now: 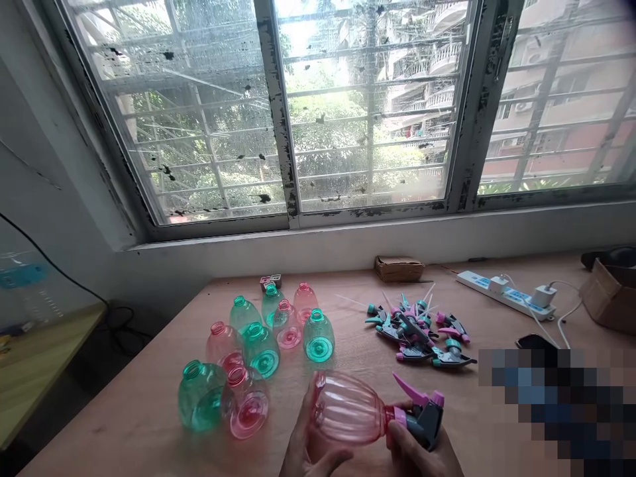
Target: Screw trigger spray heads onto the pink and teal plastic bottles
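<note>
A clear pink spray bottle (350, 407) lies sideways in front of me, its base toward the left. My left hand (311, 444) is wrapped round the base end. At the neck, my right hand (417, 444) grips the pink collar of the black spray head (426, 421), which sits on the bottle's mouth with its pink trigger pointing up and left. Whether the collar is fully screwed down I cannot tell. Left of my hands stand several open-topped bottles, among them a green bottle (318, 336) and a pink bottle (248, 404). Loose spray heads (417, 328) lie in a pile beyond my right hand.
A small cardboard box (399, 269) rests by the wall under the window. At the right are a white power strip (507, 295) with plugged-in chargers, a dark phone (536, 344) and an open carton (611, 295). Small boxes (271, 282) stand behind the bottles.
</note>
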A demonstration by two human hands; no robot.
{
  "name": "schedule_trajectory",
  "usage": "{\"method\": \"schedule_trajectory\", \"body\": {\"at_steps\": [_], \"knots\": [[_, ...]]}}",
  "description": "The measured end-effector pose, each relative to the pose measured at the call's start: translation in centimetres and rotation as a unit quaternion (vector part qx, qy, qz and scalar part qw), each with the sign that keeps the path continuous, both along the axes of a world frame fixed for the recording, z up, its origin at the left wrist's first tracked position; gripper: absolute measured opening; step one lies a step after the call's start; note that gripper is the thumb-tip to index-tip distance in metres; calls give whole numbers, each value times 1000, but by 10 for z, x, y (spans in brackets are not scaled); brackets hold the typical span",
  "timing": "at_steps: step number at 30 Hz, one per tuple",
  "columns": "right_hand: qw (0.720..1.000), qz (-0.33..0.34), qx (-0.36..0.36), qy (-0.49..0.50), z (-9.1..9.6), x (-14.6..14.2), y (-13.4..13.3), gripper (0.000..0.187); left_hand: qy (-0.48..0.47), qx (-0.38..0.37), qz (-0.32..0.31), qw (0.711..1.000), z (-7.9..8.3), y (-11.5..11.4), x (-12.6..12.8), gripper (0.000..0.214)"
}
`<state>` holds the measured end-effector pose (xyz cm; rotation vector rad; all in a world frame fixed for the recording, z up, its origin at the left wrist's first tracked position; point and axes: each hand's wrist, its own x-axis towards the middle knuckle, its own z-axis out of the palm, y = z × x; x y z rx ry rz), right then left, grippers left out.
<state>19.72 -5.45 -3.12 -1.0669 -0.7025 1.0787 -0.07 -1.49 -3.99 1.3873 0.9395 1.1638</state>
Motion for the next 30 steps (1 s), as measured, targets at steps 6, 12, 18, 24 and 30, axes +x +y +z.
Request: {"method": "schedule_trajectory", "body": {"at_steps": [6, 12, 18, 24, 30], "knots": [[999, 23, -6, -29, 1, 2, -3, 50, -22, 15, 3, 1000, 1, -3, -1, 117], [999, 20, 0, -25, 3, 1, -2, 50, -8, 15, 10, 1000, 2, -2, -1, 107], [1000, 27, -10, -14, -2, 1, -1, 52, -28, -5, -7, 1000, -5, -3, 0, 119], [1000, 13, 7, 2, 2, 1, -2, 49, -11, -3, -16, 1000, -8, 0, -2, 104], [1000, 9, -2, -7, 5, 1, -2, 49, 0, 8, 1, 1000, -2, -4, 2, 113]]}}
